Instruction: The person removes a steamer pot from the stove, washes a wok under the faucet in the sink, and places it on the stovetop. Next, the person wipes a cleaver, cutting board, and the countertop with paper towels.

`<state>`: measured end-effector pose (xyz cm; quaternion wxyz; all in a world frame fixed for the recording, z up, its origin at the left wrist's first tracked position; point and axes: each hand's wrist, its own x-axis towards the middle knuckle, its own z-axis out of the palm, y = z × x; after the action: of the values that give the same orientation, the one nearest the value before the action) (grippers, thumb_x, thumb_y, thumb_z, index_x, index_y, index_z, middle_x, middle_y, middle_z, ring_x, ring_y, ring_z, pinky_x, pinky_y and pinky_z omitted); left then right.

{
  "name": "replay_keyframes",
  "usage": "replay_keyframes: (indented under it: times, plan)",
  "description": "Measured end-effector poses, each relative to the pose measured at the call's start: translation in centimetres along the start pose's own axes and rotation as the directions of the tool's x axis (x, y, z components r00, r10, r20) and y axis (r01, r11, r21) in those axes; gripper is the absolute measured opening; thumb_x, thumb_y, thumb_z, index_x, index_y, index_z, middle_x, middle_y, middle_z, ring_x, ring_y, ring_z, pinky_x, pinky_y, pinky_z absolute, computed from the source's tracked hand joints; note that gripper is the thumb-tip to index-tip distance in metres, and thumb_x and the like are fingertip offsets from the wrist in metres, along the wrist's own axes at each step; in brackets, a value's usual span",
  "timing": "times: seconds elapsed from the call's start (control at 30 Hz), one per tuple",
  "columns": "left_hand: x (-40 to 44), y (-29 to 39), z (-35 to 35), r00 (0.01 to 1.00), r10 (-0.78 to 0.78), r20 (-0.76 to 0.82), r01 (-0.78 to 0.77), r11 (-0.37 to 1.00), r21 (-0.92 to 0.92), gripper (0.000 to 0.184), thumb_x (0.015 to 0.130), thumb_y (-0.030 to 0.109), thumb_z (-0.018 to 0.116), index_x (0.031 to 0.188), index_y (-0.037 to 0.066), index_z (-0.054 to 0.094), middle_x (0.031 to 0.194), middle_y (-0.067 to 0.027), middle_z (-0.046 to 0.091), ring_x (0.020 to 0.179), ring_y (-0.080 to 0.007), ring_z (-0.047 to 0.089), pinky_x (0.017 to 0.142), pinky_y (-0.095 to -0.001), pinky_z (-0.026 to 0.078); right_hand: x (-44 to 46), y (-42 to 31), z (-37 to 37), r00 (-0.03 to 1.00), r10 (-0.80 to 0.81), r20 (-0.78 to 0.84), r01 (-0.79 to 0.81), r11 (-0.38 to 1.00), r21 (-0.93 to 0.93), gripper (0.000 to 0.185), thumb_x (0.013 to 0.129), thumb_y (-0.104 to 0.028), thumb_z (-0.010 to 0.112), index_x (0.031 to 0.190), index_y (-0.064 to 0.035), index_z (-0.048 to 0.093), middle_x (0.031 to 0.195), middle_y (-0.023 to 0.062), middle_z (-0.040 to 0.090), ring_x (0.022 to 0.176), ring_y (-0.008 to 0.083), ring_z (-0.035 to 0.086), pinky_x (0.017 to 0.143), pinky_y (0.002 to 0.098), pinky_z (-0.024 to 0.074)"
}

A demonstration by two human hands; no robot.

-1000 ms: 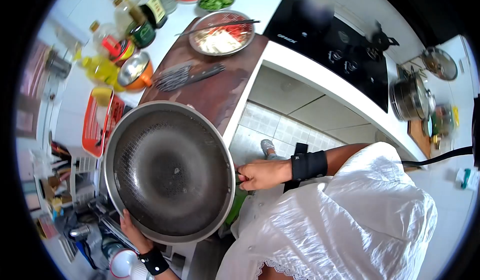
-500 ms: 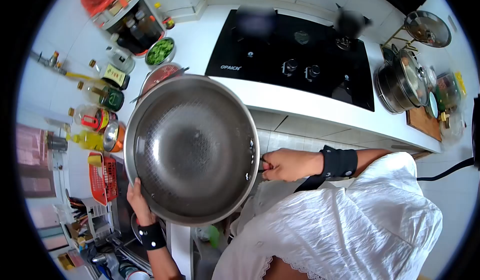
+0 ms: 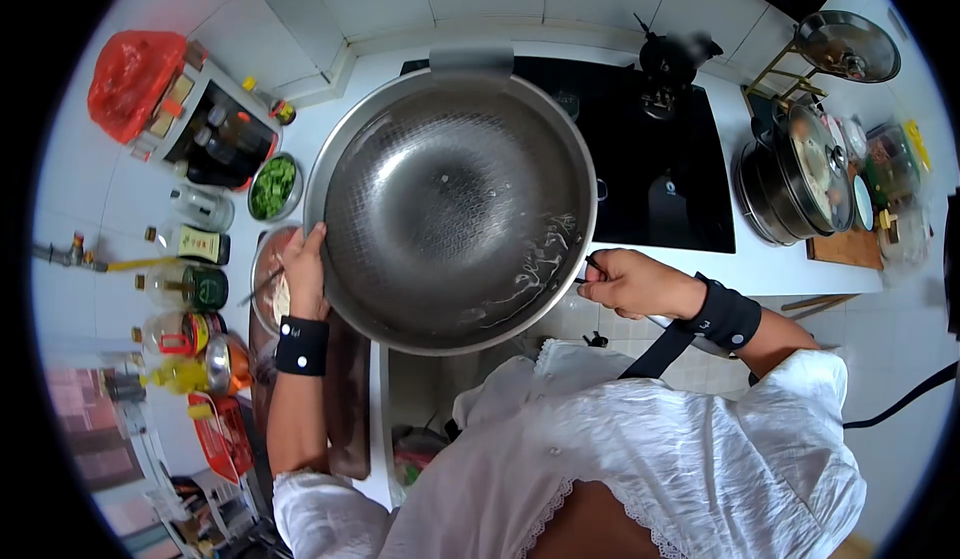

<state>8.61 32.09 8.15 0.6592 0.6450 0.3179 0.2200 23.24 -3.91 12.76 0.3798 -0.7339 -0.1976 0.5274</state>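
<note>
A large grey wok (image 3: 440, 189) with a textured inside is held up over the left part of the black gas stove (image 3: 660, 174) and the counter edge. A little clear liquid runs in streaks along its lower right inside. At the wok's left rim, my left hand (image 3: 306, 271) is closed on the edge. My right hand (image 3: 642, 283) wraps round the dark handle at the lower right. Beside my left hand stands a bowl (image 3: 263, 274) with pinkish contents and a utensil across it, partly hidden. Chopped greens fill a metal bowl (image 3: 274, 187) farther back.
Bottles (image 3: 200, 244) line the left wall below a rack with a red bag (image 3: 135, 84). A red basket (image 3: 222, 434) is at lower left. On the right stand a lidded steamer pot (image 3: 790, 184), a wooden board (image 3: 845, 247) and a lid on a stand (image 3: 848, 51).
The wok has moved up and to the right, from beside the stove to over its left part, with both hands on it. Liquid streaks now show inside.
</note>
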Motion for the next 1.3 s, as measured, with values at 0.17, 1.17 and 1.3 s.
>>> replay_keyframes:
  times: [0.17,1.17,1.3]
  plan:
    - [9.4,0.1,2.4,0.997,-0.003,0.073,0.004,1.0,-0.016,0.02,0.085,0.008,0.047,0.099,-0.004,0.056,0.09,-0.0058,0.06,0.077,-0.0112,0.054,0.07,-0.0225,0.042,3.9,-2.4,-2.8,0.996,0.002,-0.093,0.003,0.999,0.047,0.021,0.081,-0.017,0.056,0.072,-0.0012,0.045,0.052,0.0014,0.043,0.038,0.0076,0.039,0.036,0.0235,0.0308]
    - [29.9,-1.7,8.1,0.999,0.002,0.036,-0.009,0.982,0.188,0.043,0.089,0.033,0.041,0.095,-0.006,0.058,0.084,-0.0092,0.06,0.074,-0.0154,0.053,0.072,-0.0263,0.04,17.9,-6.2,-11.9,0.988,0.014,-0.152,0.003,0.994,0.11,0.022,0.083,-0.019,0.057,0.073,-0.005,0.042,0.052,-0.0018,0.041,0.041,0.0065,0.039,0.037,0.0217,0.0317]
    - [28.6,-1.1,7.3,0.993,0.07,-0.096,-0.048,0.976,0.213,0.045,0.088,0.034,0.041,0.104,-0.006,0.053,0.097,-0.0163,0.057,0.087,-0.021,0.052,0.077,-0.0303,0.039,17.4,-5.3,-12.3,0.949,-0.126,-0.288,0.077,0.982,-0.174,0.027,0.079,-0.023,0.062,0.084,-0.0007,0.049,0.064,0.0041,0.052,0.053,0.0089,0.048,0.051,0.0231,0.0415]
